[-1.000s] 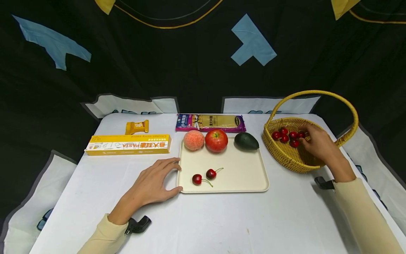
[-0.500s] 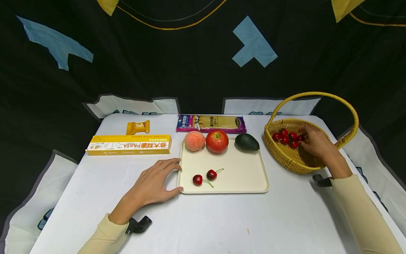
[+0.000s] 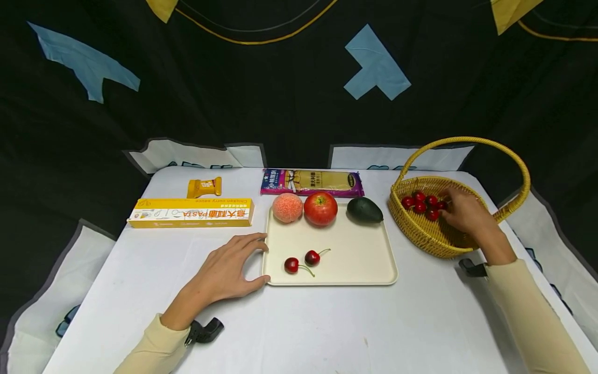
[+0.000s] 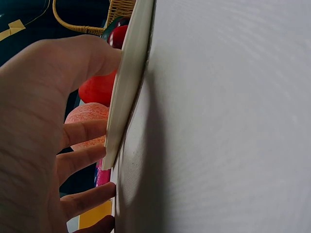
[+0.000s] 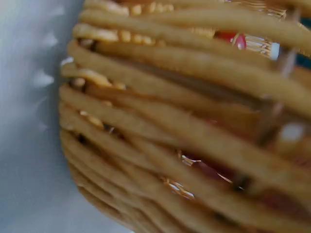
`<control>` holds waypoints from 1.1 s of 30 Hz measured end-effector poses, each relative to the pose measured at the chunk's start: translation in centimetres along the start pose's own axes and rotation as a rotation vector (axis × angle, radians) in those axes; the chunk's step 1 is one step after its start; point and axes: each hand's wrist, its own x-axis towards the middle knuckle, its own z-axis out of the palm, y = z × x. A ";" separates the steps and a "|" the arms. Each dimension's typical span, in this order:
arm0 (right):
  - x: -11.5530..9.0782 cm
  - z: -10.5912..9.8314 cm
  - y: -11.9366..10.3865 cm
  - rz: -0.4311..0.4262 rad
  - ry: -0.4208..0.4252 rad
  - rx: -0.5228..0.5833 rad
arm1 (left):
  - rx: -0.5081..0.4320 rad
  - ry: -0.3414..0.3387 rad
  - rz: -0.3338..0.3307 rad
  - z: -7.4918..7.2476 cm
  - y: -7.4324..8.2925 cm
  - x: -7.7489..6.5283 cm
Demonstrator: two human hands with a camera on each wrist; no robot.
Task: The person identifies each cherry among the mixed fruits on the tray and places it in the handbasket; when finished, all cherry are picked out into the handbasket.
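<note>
My left hand (image 3: 229,270) rests at the left end of a cream tray (image 3: 355,259), thumb and fingertips touching its rim, fingers spread apart. In the left wrist view the thumb (image 4: 97,56) lies against the tray's edge. Two stemmed cherries (image 3: 312,257) lie on the tray, with a peach (image 3: 287,208), a red apple (image 3: 320,209) and an avocado (image 3: 365,210) along its far side. My right hand (image 3: 469,215) reaches into a yellow wicker basket (image 3: 420,236) and pinches a cherry (image 3: 441,205) beside several others (image 3: 419,206). Basket weave hides this hand in the right wrist view.
A purple pasta packet (image 3: 312,182) lies behind the tray. At the left are a yellow pasta box (image 3: 190,213) and a small orange-yellow snack packet (image 3: 204,187). The basket's tall handle (image 3: 467,139) arches over its opening. A white cloth covers the table (image 3: 327,327).
The right hand shifts slightly toward the near left inside the basket, and the cherry at its fingertips moves a little with it. The left hand stays at the tray; the head view shifts slightly.
</note>
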 end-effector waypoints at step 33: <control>-2.8 1.0 -13.0 -0.238 0.301 0.132 | 0.000 0.008 0.007 0.1 -0.1 0.1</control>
